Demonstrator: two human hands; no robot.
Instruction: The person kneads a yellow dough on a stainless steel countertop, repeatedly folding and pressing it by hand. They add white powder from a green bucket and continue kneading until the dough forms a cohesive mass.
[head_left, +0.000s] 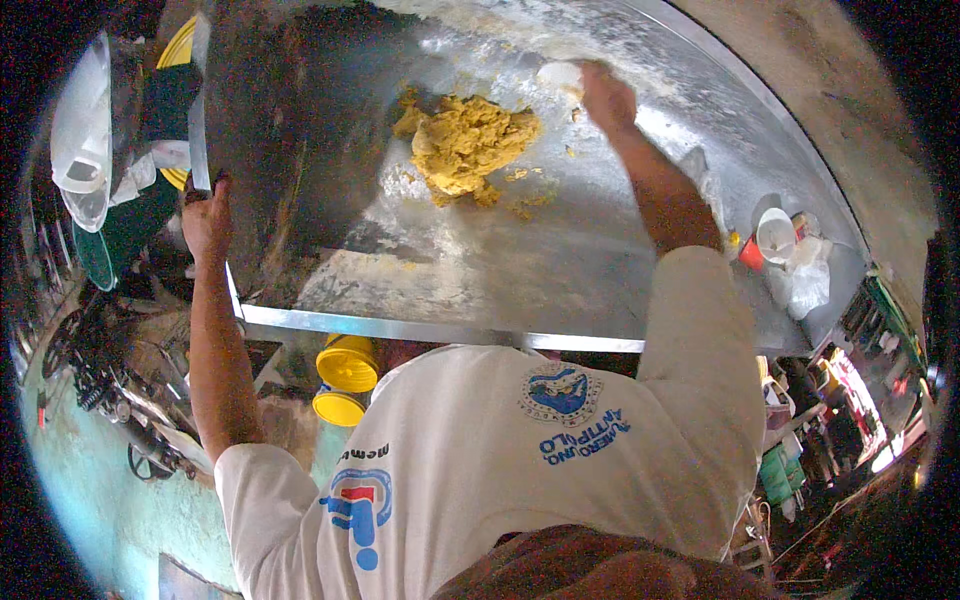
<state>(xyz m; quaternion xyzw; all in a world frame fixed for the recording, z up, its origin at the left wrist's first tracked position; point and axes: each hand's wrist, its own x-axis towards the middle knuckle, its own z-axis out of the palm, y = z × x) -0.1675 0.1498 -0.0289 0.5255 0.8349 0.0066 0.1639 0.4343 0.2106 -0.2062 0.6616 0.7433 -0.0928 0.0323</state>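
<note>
A rough mound of yellow dough (476, 142) lies on the metal-topped table (540, 277), with crumbs and smears of it around the base. My right hand (609, 97), a little blurred, is beyond the dough to its right. It grips a white dough scraper (559, 73) held down close to the table surface. At the table's left edge, my left hand (208, 221) clasps the metal rim, its thumb on top and its other fingers partly hidden. White powder, perhaps flour, is spread over the metal around the dough.
At the right end of the table are a white plastic cup (776, 235) and a clear plastic bag (806, 281). Yellow buckets (346, 364) stand below the front edge. A translucent plastic tub (82, 135) is beyond the left edge. A wall borders the far side.
</note>
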